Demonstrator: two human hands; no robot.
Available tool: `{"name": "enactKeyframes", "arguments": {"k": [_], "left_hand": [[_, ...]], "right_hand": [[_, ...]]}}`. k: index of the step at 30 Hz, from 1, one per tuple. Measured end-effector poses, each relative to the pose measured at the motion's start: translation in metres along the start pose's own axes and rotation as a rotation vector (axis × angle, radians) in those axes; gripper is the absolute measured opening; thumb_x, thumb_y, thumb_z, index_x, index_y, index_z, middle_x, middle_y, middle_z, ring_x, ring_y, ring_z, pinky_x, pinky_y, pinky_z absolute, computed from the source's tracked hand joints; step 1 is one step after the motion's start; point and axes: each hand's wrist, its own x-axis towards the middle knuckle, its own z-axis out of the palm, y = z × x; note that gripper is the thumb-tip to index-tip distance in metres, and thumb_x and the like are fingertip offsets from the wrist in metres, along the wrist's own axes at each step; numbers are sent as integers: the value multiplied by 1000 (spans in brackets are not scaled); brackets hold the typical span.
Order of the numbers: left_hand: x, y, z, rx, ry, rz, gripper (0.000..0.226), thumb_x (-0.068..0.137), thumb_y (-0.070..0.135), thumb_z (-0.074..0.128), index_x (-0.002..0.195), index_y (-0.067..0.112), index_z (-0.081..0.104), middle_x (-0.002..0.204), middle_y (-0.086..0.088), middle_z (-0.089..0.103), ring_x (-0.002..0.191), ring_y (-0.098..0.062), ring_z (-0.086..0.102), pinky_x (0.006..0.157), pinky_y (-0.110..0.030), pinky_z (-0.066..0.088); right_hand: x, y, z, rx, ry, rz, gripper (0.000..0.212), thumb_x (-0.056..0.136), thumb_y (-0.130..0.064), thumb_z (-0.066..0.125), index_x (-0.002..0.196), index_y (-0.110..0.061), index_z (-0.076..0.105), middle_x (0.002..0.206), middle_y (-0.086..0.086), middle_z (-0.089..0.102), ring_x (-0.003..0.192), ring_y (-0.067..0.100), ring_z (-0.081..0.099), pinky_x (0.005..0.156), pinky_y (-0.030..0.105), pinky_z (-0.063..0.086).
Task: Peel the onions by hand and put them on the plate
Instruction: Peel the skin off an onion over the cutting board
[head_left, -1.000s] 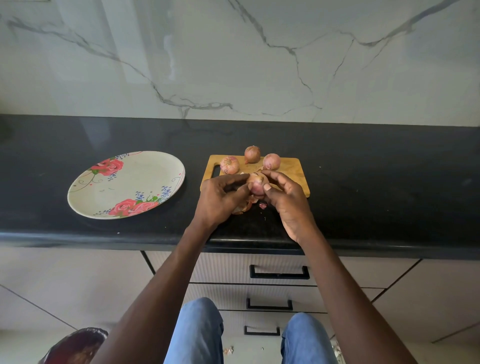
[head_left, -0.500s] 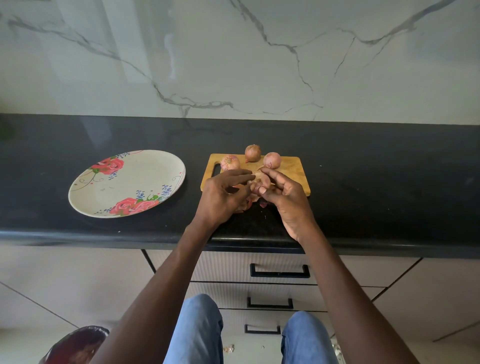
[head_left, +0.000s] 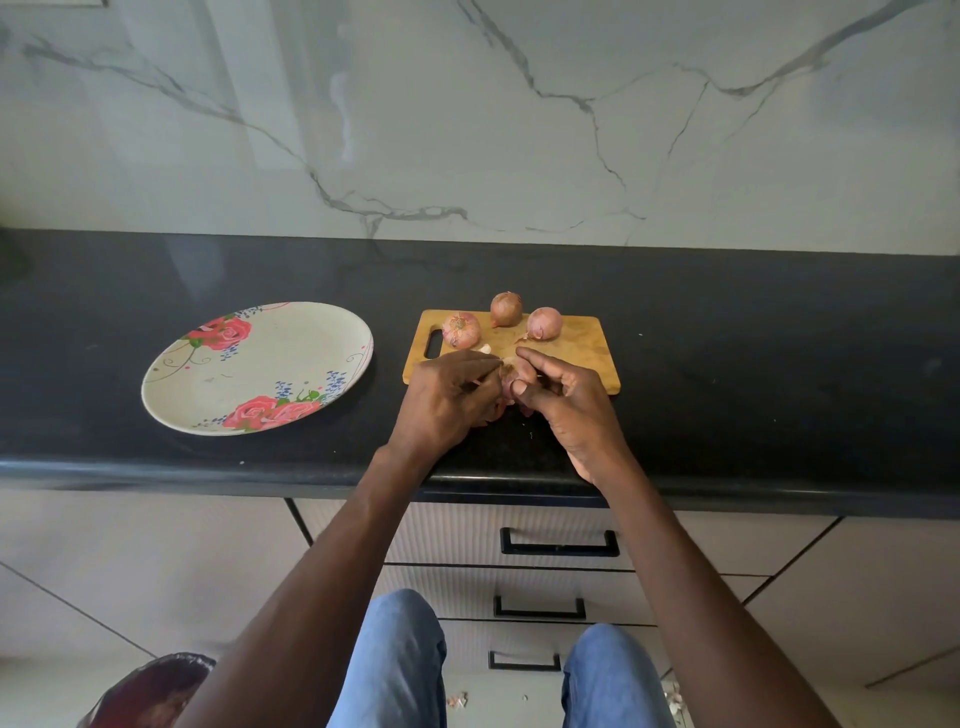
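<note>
Between both hands, at the near edge of the wooden cutting board (head_left: 582, 348): one small onion (head_left: 519, 375), mostly hidden, gripped from each side. Left hand (head_left: 447, 400) curled round its left side, fingertips pinching a thin strip of skin (head_left: 485, 378). Right hand (head_left: 566, 402) curled round its right side, thumb and forefinger pressed on it. Hands close together, touching the same onion. Loose peel scraps (head_left: 524, 410) just under the hands, on the counter.

Farther back on the board: three more onions in their skins, left onion (head_left: 461, 329), middle onion (head_left: 506, 308) at the far edge, right onion (head_left: 544, 323). A pale scrap (head_left: 484, 348) just beside the left one.

Left of the board, well apart from the hands: a floral plate (head_left: 208, 379), nothing on it, on the black countertop (head_left: 779, 364). Behind: white marble-look wall (head_left: 467, 104). Below the counter edge: drawers with black handles (head_left: 558, 543), blue-jeaned knees (head_left: 395, 660), bits of peel on the floor (head_left: 457, 700).
</note>
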Motion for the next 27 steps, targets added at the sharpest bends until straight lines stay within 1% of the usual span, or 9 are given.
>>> {"name": "enactKeyframes", "arguments": {"k": [3,6,9,11,13,17,21,24,27], "left_hand": [[0,-1,0,40,12,-18,32,94,24,62,90,-5,75,87,-18,72,76,-27,66,66,-42,52],[0,-2,1,47,19,-41,14,93,7,66,95,-4,75,92,-16,74,83,-21,66,71,-35,54],[0,-3,1,51,24,-53,20,94,6,67,112,1,74,111,-12,74,98,-8,65,79,-17,55],[0,-3,1,17,1,-51,25,94,9,68,117,3,73,119,-8,71,103,-6,65,80,-10,53],[1,-3,1,-7,-22,-24,25,93,9,69,117,3,73,120,-6,69,105,-6,64,80,-7,50],[3,-6,-1,-80,-11,-70,24,93,16,72,115,7,75,116,-4,73,103,-7,68,79,-14,52],[5,-8,-4,-288,-120,-259,36,89,26,75,122,14,70,114,4,73,102,-12,71,86,-29,58],[7,-9,-4,-363,-131,-315,34,89,22,74,122,15,71,111,2,75,102,-17,71,88,-36,58],[7,-8,-4,-375,-99,-291,27,91,14,72,118,12,73,112,0,75,104,-16,71,91,-34,57]], "right_hand": [[0,0,1,1,-5,1,46,94,-8,70,138,-16,61,137,0,64,125,13,59,97,30,56],[0,0,1,25,-9,2,46,94,-8,69,139,-17,60,135,1,65,123,15,62,91,28,56],[0,-2,1,62,-11,0,46,96,-6,66,139,-17,59,132,0,67,120,15,65,87,30,56],[0,-3,0,85,-7,6,45,96,-6,66,139,-17,59,129,0,69,116,15,67,85,32,57],[0,-4,0,100,-5,12,45,96,-6,66,139,-16,58,129,1,69,113,15,68,82,32,58],[-2,-6,-1,94,-15,15,45,96,-5,65,140,-14,58,131,2,67,114,13,68,82,26,57],[-3,-8,0,128,-11,29,38,95,-5,66,130,-18,62,122,2,72,110,18,70,81,30,57],[-3,-9,-2,140,-5,18,31,95,-8,68,122,-21,65,118,3,73,107,22,71,80,36,58],[-3,-10,-2,131,-12,0,38,93,-8,69,128,-22,66,125,2,71,113,17,69,90,34,58]]}}
